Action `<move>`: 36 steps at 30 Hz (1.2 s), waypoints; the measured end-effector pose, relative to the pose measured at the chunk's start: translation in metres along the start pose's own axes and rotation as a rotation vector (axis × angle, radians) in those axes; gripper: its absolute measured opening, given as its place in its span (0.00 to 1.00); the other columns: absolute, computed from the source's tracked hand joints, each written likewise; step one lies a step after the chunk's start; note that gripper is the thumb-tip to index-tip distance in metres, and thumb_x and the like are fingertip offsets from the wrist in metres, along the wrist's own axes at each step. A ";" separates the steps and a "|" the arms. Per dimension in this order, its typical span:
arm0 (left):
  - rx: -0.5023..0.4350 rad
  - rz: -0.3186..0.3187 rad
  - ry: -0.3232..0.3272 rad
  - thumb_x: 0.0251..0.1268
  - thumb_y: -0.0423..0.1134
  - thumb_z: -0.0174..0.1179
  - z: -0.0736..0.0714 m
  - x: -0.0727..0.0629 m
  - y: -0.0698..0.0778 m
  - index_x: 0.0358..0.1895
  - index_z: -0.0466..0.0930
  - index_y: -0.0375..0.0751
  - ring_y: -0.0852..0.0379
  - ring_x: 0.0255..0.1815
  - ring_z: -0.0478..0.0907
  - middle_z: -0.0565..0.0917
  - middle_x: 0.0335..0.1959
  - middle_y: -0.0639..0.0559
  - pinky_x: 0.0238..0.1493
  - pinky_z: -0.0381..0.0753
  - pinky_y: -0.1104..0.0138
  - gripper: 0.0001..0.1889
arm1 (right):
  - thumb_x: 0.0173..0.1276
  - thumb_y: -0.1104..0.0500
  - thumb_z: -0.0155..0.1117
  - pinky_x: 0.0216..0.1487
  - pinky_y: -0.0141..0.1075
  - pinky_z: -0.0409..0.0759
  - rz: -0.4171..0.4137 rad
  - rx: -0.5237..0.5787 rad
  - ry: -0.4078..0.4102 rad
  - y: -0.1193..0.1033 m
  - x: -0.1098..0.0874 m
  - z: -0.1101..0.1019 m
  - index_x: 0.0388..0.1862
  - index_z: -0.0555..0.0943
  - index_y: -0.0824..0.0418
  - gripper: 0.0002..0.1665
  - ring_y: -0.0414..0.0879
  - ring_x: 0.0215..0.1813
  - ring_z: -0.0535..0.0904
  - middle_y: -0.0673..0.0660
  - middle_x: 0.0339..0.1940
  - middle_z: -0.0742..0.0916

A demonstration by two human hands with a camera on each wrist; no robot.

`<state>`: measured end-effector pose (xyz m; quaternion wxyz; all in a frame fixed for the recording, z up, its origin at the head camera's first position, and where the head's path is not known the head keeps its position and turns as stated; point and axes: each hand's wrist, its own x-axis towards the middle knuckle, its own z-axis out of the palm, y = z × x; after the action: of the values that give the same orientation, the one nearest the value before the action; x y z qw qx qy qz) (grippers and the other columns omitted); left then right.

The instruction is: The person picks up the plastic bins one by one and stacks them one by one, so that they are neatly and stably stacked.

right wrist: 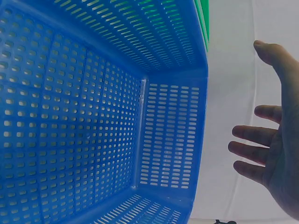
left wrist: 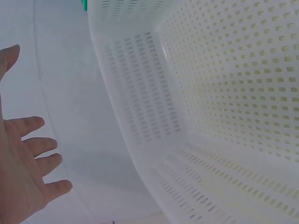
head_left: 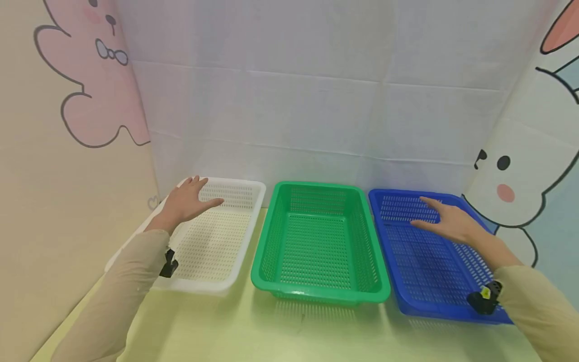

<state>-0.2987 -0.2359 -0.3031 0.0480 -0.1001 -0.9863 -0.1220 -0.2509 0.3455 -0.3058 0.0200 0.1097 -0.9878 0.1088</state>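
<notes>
Three perforated plastic baskets stand side by side: a white basket point(head_left: 246, 241) on the left, a green basket point(head_left: 316, 292) in the middle and a blue basket point(head_left: 393, 261) on the right. Above the white one hovers my left hand point(head_left: 184, 201), thumb spread from the fingers and holding nothing. My right hand point(head_left: 452, 223) is over the blue one, also with thumb and fingers apart and nothing in them. Both wrist views show each hand point(left wrist: 23, 172) point(right wrist: 275, 144) apart from its basket's rim, with loosely extended fingers. No objects show inside the baskets.
The baskets rest on a pale yellow-green table point(head_left: 217, 332). Behind them hangs a creased white cloth point(head_left: 316, 115). Side panels carry a pink cartoon animal point(head_left: 99, 85) on the left and a white cartoon rabbit point(head_left: 534, 166) on the right.
</notes>
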 end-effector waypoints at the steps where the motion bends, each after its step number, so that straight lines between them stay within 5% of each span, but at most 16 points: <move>1: -0.016 -0.005 0.003 0.58 0.66 0.45 0.000 0.000 0.000 0.69 0.51 0.31 0.35 0.69 0.44 0.49 0.68 0.29 0.62 0.48 0.39 0.46 | 0.61 0.36 0.52 0.51 0.67 0.62 -0.003 0.008 0.001 -0.001 0.000 0.000 0.68 0.54 0.71 0.50 0.74 0.58 0.63 0.78 0.60 0.66; 8: -0.152 0.022 0.055 0.61 0.56 0.51 0.002 -0.002 0.003 0.68 0.52 0.29 0.34 0.66 0.52 0.56 0.66 0.30 0.62 0.56 0.44 0.41 | 0.62 0.41 0.56 0.52 0.67 0.62 -0.039 0.059 0.005 -0.007 0.000 0.004 0.66 0.57 0.72 0.46 0.74 0.57 0.64 0.77 0.58 0.69; 14: -0.239 0.021 0.042 0.62 0.51 0.52 0.002 -0.006 0.004 0.67 0.52 0.28 0.33 0.65 0.53 0.57 0.65 0.29 0.63 0.54 0.44 0.38 | 0.61 0.41 0.57 0.51 0.65 0.64 -0.048 0.098 -0.007 -0.012 0.000 0.008 0.65 0.59 0.72 0.45 0.73 0.57 0.65 0.77 0.57 0.71; 20: -0.296 0.013 0.040 0.59 0.45 0.56 0.005 -0.010 0.009 0.66 0.52 0.25 0.31 0.58 0.62 0.58 0.63 0.27 0.57 0.64 0.44 0.38 | 0.62 0.43 0.57 0.51 0.64 0.66 -0.059 0.154 -0.016 -0.019 0.002 0.010 0.65 0.59 0.73 0.44 0.72 0.57 0.66 0.77 0.57 0.71; 36: -0.541 -0.098 -0.010 0.56 0.37 0.59 0.012 -0.010 0.033 0.69 0.48 0.29 0.32 0.61 0.61 0.54 0.67 0.29 0.55 0.68 0.47 0.40 | 0.64 0.45 0.56 0.49 0.58 0.71 -0.069 0.330 -0.054 -0.047 0.005 0.013 0.66 0.58 0.72 0.43 0.69 0.57 0.68 0.74 0.58 0.71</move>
<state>-0.2828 -0.2033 -0.3087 0.0090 -0.0621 -0.9217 -0.3828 -0.2454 0.2973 -0.3086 -0.0212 0.1480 -0.9524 0.2656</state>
